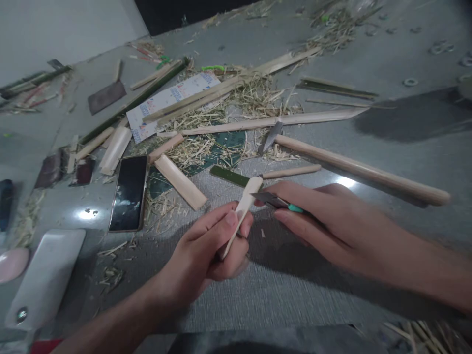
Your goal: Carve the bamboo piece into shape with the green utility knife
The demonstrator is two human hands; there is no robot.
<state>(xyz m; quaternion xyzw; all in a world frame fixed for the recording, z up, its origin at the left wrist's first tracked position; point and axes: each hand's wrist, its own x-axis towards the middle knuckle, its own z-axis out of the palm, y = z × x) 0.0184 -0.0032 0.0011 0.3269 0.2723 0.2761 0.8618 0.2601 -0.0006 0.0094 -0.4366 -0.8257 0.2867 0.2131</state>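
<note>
Pinched in my left hand is a pale carved strip, bamboo by its look, with a rounded, wider upper end. It slants up and to the right, and my fingers wrap its lower part. My right hand grips a utility knife with a turquoise part showing. The blade points left, at the strip's edge just below the rounded end; whether it touches cannot be made out. Most of the knife's handle is hidden in my fingers. Just behind the strip lies a green bamboo piece.
A hammer lies to the right, beyond my right hand. A dark phone rests at left, near a split bamboo piece. Shavings and long bamboo strips spread across the back. A white cleaver-like object lies front left.
</note>
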